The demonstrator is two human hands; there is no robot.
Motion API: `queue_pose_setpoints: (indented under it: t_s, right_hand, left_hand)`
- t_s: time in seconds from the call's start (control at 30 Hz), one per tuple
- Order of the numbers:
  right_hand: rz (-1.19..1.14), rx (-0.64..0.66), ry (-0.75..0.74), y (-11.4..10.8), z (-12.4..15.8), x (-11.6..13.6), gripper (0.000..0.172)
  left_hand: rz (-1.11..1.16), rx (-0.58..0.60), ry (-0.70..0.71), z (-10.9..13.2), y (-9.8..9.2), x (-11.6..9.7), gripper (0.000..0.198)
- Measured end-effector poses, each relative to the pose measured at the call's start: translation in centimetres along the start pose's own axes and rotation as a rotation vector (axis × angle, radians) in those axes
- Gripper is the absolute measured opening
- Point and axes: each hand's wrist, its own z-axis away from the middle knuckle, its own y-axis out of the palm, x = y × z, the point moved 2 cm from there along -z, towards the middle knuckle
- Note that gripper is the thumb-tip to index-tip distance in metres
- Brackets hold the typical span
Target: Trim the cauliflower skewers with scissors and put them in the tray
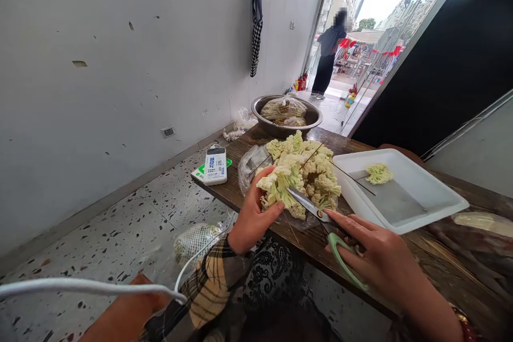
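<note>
My left hand [256, 214] is closed around a pale green-white cauliflower piece [276, 184] at the table's near edge. In my right hand [372, 246] are scissors [344, 259] with green handles, their metal blades pointing left against the cauliflower. Behind the held piece lies a heap of cauliflower florets [320, 165] on a clear plastic bag [250, 168], with thin dark sticks poking out of it. One cut floret [379, 173] sits in a white plastic tray [436, 211] to the right, and a stick leans over the tray's left rim.
A metal basin [266, 127] holding bagged food stands at the table's far end. A white power bank [215, 165] lies on the left corner. A netted bundle [196, 240] rests on the floor, and a white cable [92, 286] crosses the lower left. Someone [328, 51] stands by the glass doorway.
</note>
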Motion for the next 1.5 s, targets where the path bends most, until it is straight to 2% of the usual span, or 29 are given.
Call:
queue_pose_setpoints:
  t_s: [0.3,0.57,0.8,0.97,1.17,1.33,1.5]
  right_hand:
    - [0.076,0.064,-0.026,-1.3,-1.0,-0.8,0.042]
    - [0.081,0.087,-0.036,-1.7,-2.6,-1.1,0.049]
    - [0.154,-0.023,-0.046,-0.7,-2.6,0.0,0.047]
    - [0.253,-0.097,-0.130,-0.4,-2.6,0.2,0.044]
    - [0.284,-0.124,-0.227,-0.6,-2.9,-0.4,0.038]
    - [0.274,-0.086,-0.255,-0.7,-3.3,-1.0,0.037]
    - [0.265,0.026,-0.187,-1.1,-3.7,-1.1,0.043]
  left_hand:
    - [0.048,0.004,-0.038,-0.1,0.5,0.8,0.072]
    - [0.013,-0.014,-0.051,-0.4,1.0,0.9,0.071]
    - [0.023,-0.088,-0.057,-0.6,1.5,0.6,0.070]
    - [0.142,-0.071,-0.051,-0.5,1.7,0.3,0.070]
    - [0.157,-0.044,-0.054,-0.5,1.2,1.0,0.068]
    - [0.234,-0.025,-0.101,-0.6,1.0,1.1,0.070]
    - [0.249,-0.020,-0.108,-0.6,0.9,0.6,0.070]
